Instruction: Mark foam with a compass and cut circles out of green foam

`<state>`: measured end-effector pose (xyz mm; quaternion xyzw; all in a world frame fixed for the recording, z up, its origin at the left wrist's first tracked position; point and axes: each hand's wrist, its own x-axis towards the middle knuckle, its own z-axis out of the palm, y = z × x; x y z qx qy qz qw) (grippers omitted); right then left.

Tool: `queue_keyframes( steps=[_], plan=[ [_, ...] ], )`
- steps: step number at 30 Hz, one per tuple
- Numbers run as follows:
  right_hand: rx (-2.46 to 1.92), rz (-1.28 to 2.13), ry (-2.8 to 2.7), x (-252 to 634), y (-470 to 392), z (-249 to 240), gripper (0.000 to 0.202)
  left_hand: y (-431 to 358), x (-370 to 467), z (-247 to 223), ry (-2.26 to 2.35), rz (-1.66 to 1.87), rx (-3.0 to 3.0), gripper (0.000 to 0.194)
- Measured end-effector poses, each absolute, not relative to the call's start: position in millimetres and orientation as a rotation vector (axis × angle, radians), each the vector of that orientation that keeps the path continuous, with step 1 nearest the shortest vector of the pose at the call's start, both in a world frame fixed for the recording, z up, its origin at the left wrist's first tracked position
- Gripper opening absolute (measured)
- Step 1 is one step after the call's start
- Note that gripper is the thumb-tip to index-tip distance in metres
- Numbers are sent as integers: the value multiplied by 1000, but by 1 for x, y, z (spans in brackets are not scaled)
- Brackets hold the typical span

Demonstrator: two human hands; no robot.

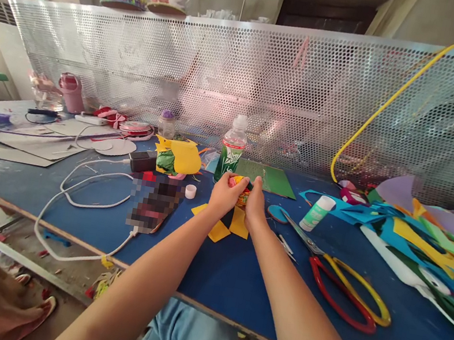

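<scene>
My left hand (pixel 225 193) and my right hand (pixel 256 204) meet above the blue table, fingers closed around a small yellow and orange craft piece (pixel 243 197). Fingers cover most of it, so its exact shape is hidden. Below them lie cut yellow paper pieces (pixel 219 232). Just behind stands a green-labelled bottle (pixel 230 153), with a green sheet (pixel 273 179) to its right. Right of my hands are a blue paper disc (pixel 277 213), an upright, slightly tilted glue stick (pixel 318 214) and open scissors (pixel 348 291) with red and yellow handles.
Left of my hands sit a white cap (pixel 190 191), a phone (pixel 157 204) on a white cable (pixel 43 214), and a black charger (pixel 142 161). Coloured strips and a white glue gun (pixel 395 259) pile up at right. A perforated metal screen (pixel 227 70) closes the back. Someone stands at lower left.
</scene>
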<state>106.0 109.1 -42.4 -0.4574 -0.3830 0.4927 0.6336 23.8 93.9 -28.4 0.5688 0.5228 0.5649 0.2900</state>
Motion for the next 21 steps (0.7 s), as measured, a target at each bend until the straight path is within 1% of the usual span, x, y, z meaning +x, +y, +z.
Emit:
queue_keyframes(
  steps=[6,10,13,21],
  plan=[
    [-1050,1332,-720,93,92,-26,33,93,21,-26,1418,1619,1531,36],
    [-1003,1396,-672,94,89,-21,38,90,21,-24,1362,1632,1566,36],
    [-1006,1390,-658,100,93,-21,42,92,21,-22,1291,1631,1550,32],
    [-1050,1288,-759,97,94,-28,33,96,19,-24,1246,1612,1491,22]
  ],
)
